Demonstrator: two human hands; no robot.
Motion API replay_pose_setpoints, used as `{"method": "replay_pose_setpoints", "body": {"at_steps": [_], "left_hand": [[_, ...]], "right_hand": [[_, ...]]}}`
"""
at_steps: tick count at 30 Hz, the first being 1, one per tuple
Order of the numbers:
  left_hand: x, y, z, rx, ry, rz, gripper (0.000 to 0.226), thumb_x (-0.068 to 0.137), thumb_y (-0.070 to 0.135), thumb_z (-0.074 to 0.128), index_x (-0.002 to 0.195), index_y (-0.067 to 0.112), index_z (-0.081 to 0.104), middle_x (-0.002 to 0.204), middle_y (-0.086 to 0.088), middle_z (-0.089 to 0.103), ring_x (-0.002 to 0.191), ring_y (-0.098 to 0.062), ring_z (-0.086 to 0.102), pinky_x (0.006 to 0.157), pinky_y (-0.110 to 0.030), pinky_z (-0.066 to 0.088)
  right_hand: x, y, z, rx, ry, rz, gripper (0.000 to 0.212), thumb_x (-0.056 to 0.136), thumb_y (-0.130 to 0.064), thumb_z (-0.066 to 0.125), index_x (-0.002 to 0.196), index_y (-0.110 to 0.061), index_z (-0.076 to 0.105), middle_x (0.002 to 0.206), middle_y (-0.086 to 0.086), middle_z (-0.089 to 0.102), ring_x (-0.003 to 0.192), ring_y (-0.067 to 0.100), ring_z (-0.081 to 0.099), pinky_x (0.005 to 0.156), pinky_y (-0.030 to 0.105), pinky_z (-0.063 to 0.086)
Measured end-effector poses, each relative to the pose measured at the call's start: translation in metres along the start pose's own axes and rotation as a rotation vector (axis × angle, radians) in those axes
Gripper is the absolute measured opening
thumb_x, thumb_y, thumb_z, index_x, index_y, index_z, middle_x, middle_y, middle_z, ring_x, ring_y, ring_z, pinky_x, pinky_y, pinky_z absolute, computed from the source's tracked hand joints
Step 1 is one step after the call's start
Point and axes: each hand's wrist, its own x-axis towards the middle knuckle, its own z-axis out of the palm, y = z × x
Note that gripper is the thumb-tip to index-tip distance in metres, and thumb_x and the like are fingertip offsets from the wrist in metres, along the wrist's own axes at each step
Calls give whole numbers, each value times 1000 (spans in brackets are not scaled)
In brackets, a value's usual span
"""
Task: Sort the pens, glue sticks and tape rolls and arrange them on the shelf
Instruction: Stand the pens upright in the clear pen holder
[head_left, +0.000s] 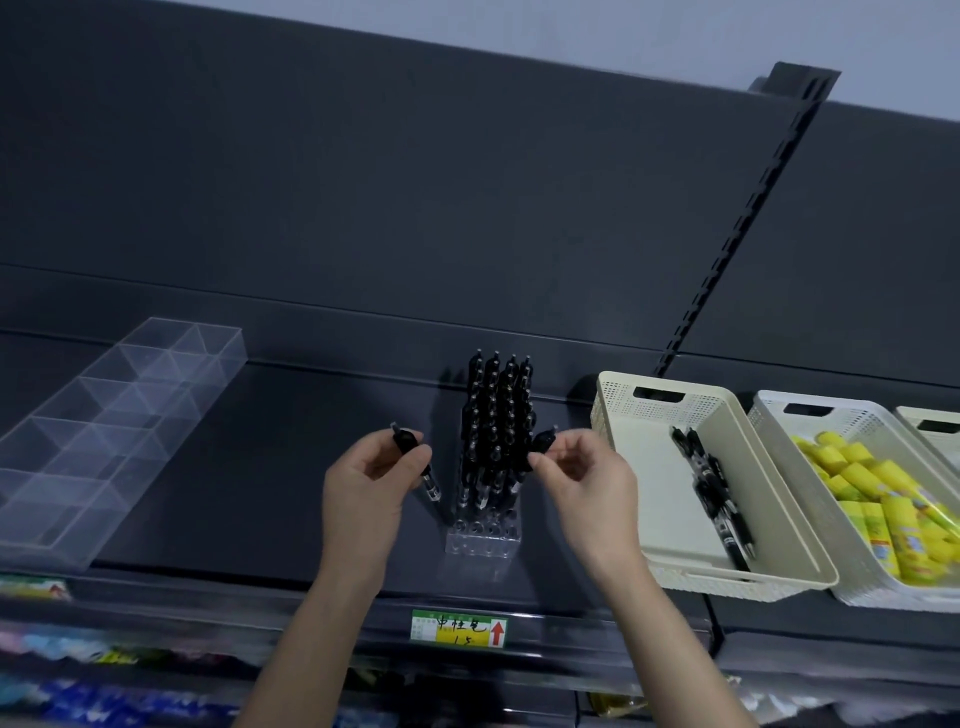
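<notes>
Left hand (363, 486) grips pen (406, 442) (holder (483, 543) partly filled).

Both forearms reach up from the near edge. The left hand (363, 480) and the right hand (587, 478) are raised side by side, fingers curled, each pinching something.

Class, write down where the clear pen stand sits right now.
In the head view the clear pen stand stands mid-shelf, between the left hand and right hand, with a clear divided tray on its left and a cream basket on its right.
</notes>
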Motion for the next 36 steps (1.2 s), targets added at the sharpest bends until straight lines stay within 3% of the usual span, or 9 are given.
{"method": "replay_pose_setpoints", "body": {"at_steps": [5, 9, 15, 20, 23, 26, 28, 31, 36], "left_hand": [[-2, 0, 1, 15, -32, 3, 17, 81, 10, 73, 85, 26, 76, 83, 8, 73, 79, -3, 67, 75, -26, 53], [-4, 1, 3, 50, -64, 79, 23, 79, 10, 74, 85, 32, 74, 86, 7, 73, 82, -5, 68, 70, -22, 55], [-7, 5, 5, 110, -86, 171, 24, 78, 11, 76, 84, 33, 71, 85, 7, 72, 80, -5, 68, 71, -13, 51], [-10, 9, 7, 96, -137, 180, 22, 77, 8, 76, 83, 29, 71, 84, 6, 73, 79, -5, 68, 69, -11, 50], [-13, 14, 12, 77, -206, 202, 22, 76, 6, 76, 85, 25, 71, 85, 4, 73, 80, -8, 69, 70, -12, 51], [-18, 17, 25, 127, -280, 231, 25, 74, 3, 77, 82, 26, 70, 82, 5, 72, 78, -8, 68, 70, -14, 51], [-24, 19, 36, 199, -330, 215, 25, 73, 5, 77, 81, 27, 69, 79, 6, 71, 76, -8, 68, 71, -18, 53], [-28, 19, 44, 243, -384, 202, 22, 75, 9, 76, 86, 26, 69, 82, 9, 72, 81, -7, 69, 77, -23, 55], [-19, 4, 32, 295, -264, 196, 33, 74, 18, 78, 97, 35, 62, 91, 15, 68, 86, 4, 64, 75, -10, 49]], "right_hand": [[-11, 4, 12, -119, -71, -71, 31, 80, -14, 74, 68, -30, 50, 65, -10, 61, 65, 3, 58, 57, 6, 42], [-12, 5, 18, -115, -103, -54, 24, 83, -11, 70, 75, -24, 52, 73, -3, 62, 71, 14, 61, 62, 18, 47], [-17, 6, 19, -225, -132, -182, 19, 84, -11, 69, 81, -21, 53, 75, -5, 60, 69, 10, 57, 63, 22, 47], [-17, -1, 12, -258, -133, -130, 14, 84, -19, 71, 79, -17, 58, 74, -5, 63, 69, 9, 59, 64, 19, 47], [-26, -5, 0, -107, -84, -36, 15, 79, -21, 75, 74, -23, 62, 67, -9, 64, 65, 1, 60, 60, 9, 44], [-38, -14, -1, 81, -238, 18, 18, 77, -14, 76, 77, -28, 65, 77, -11, 68, 65, 0, 60, 61, 10, 46], [-40, -18, 0, 65, -284, -24, 19, 79, -12, 73, 76, -30, 65, 75, -8, 67, 65, 2, 59, 59, 12, 46], [-39, -16, -1, -54, -223, -98, 17, 81, -13, 70, 77, -28, 63, 71, -6, 65, 69, 5, 59, 60, 15, 46], [-34, 2, -8, -166, -42, -64, 28, 82, -18, 71, 68, -33, 53, 67, -13, 61, 64, -1, 56, 57, 12, 42]]}}
